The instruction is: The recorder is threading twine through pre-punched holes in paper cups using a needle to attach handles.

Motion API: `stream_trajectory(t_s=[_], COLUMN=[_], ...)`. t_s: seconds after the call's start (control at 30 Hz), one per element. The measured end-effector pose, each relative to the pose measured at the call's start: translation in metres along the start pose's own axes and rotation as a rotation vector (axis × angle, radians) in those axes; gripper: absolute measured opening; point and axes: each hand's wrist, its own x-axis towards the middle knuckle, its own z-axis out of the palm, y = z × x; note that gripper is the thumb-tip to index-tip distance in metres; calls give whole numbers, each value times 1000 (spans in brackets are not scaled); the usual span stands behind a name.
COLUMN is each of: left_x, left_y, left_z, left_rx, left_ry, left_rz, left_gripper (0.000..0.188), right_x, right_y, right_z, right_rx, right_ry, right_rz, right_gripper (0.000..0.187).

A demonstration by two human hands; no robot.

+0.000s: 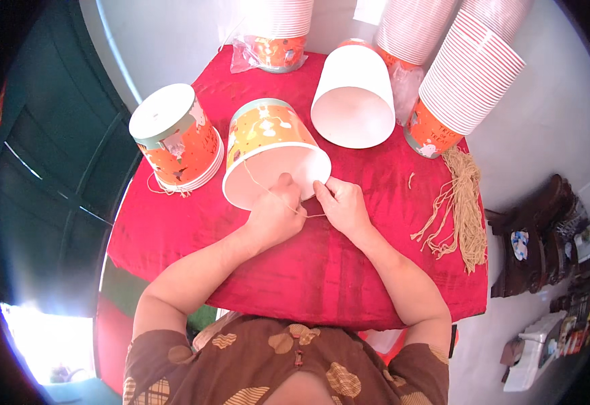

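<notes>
An orange-and-yellow printed paper bucket (268, 128) lies tilted on its side, its white mouth facing me. A thin tan string (258, 181) comes out near the left of its rim, crosses my left hand and runs to my right hand. My left hand (278, 214) is closed at the lower rim, its fingers partly inside the mouth; what it grips is hidden. My right hand (343, 208) pinches the right part of the rim between thumb and fingers.
Nested, upside-down buckets (180, 145) stand left with string at their base. A white bucket (356, 111) lies behind. Tall stacks of buckets (470, 81) stand along the back, some plastic-wrapped. A bundle of tan strings (467, 209) lies at the right edge of the red-covered table (376, 270).
</notes>
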Motion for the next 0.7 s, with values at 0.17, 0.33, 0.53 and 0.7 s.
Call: stream_trajectory(t_s=[0.17, 0.33, 0.53, 0.7], left_x=[-4, -11, -9, -2], left_y=[11, 18, 2, -7], left_z=[-11, -28, -47, -54], left_rx=[-72, -243, -402, -623], left_ry=[16, 119, 288, 491], left_rz=[113, 442, 694, 140], left_gripper=[13, 21, 10, 28], right_x=[1, 1, 1, 2], right_y=[12, 9, 12, 16], right_z=[-2, -14, -22, -22], right_rx=[267, 582, 694, 733], right_ry=[121, 158, 189, 209], right_rz=[97, 174, 134, 104], right_gripper=[29, 34, 36, 34])
